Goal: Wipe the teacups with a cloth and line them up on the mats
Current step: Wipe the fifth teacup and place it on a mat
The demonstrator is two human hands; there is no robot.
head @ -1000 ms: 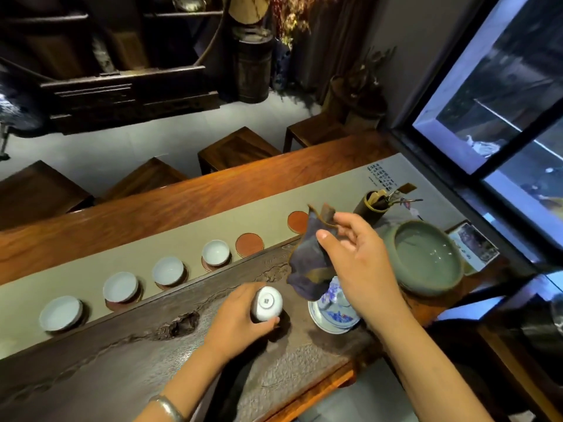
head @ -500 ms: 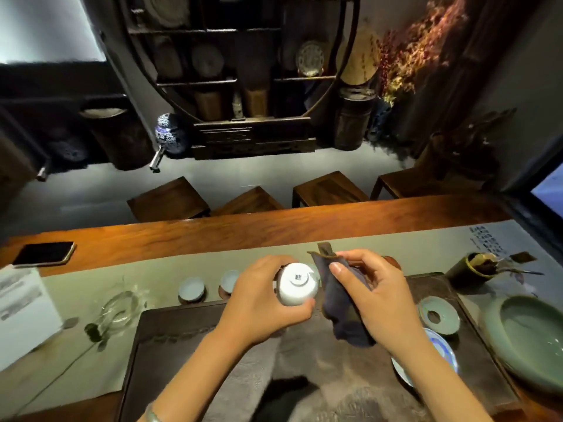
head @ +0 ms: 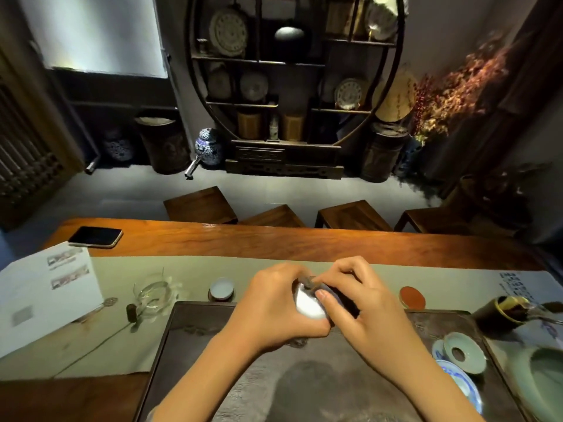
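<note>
- The left hand (head: 274, 312) grasps a white teacup (head: 309, 306) at the centre of the frame, its fingers curled round the cup's left side and underside.
- The right hand (head: 362, 309) grasps a dark cloth (head: 307, 282), thumb and fingers pressing it onto the cup's upper right side; only a small fold of the cloth shows between the two hands.
- Both hands hold the cup above the far edge of a dark tea tray (head: 213, 360) that fills the lower middle of the frame.
- Just left of the hands, another teacup (head: 221, 289) stands upright on a round mat, on the pale green runner (head: 128, 266) that covers the worktop (head: 335, 242).
- Just right of the hands lies a bare red-brown round mat (head: 412, 297) on the same runner.
- At lower right, on the tray, a celadon lid (head: 463, 352) rests beside a blue-and-white saucer (head: 460, 382).
- At left stand a glass pitcher (head: 152, 296) and a printed sheet (head: 45, 296); a phone (head: 95, 237) lies at the upper left of the worktop.
</note>
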